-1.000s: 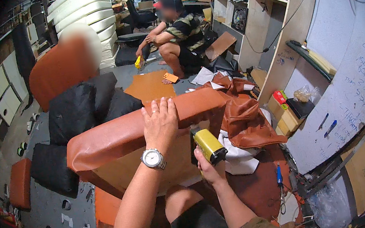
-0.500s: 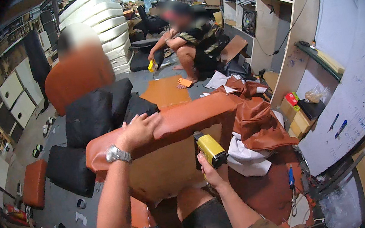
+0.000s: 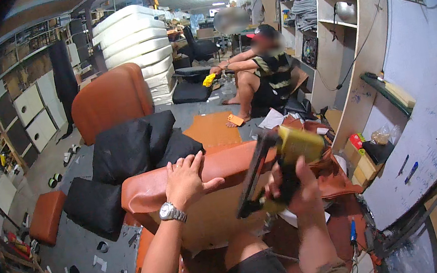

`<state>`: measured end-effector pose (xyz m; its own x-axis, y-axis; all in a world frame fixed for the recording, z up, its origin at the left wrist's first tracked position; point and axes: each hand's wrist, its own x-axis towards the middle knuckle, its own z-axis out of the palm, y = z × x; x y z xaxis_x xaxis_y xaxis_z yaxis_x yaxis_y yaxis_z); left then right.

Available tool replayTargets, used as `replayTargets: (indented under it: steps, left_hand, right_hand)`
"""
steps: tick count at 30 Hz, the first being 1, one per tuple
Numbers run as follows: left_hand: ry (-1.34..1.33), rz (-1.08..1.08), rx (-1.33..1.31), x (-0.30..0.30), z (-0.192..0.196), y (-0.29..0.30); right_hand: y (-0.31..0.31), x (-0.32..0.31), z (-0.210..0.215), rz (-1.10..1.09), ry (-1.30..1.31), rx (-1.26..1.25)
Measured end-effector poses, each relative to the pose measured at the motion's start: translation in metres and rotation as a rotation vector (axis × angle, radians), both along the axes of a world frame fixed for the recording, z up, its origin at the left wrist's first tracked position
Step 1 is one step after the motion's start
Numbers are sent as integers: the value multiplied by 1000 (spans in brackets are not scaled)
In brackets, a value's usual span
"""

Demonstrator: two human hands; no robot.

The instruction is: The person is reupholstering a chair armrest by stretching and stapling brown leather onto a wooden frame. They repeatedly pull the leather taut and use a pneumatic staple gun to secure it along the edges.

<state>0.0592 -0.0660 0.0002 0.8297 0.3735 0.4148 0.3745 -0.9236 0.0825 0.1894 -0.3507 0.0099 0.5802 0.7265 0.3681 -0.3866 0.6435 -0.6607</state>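
Observation:
My left hand (image 3: 185, 180) lies with spread fingers on the padded rim of a brown leather-covered cushion or seat panel (image 3: 148, 189). The panel stands on edge before my knees, its tan backing board facing me. In my right hand (image 3: 297, 184) is a yellow and black staple gun (image 3: 301, 145), gripped by its handle and lifted in front of the panel's right side. The gun is blurred, and it covers part of the leather rim. Loose brown leather (image 3: 338, 184) lies heaped behind my right hand.
Black cushions (image 3: 121, 149) lie on the floor beyond the panel. A brown backrest (image 3: 109, 104) stands before stacked white foam (image 3: 135, 48). A person (image 3: 270, 66) squats farther off, holding something yellow. Shelves (image 3: 345, 9) line the right; scissors (image 3: 355, 262) lie low right.
My right hand has raised the staple gun up and to the right, away from the panel's board. My left hand stays on the rim. The squatting person's arms now reach forward.

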Motion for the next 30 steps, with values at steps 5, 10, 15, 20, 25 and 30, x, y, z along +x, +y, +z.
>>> replayTargets:
  steps: [5,10,15,20,25,30]
  left_hand:
    - [-7,18,26,-10,-6,-8]
    - [12,16,-19,-20,-2,-17]
    - [14,18,-68,-14,1,-14]
    - [-54,-5,-208,0,7,4]
    - [-188,21,-339,13,8,10]
    - [-190,85,-277,23,9,11]
  right_hand:
    - [110,90,27,577,218,160]
    - [168,108,-43,578,749,257]
    - [197,126,-63,665,744,342]
    - [215,137,-59,458,546,30]
    - [222,144,-53,391,463,-45]
    - [227,148,-46,342,482,-156]
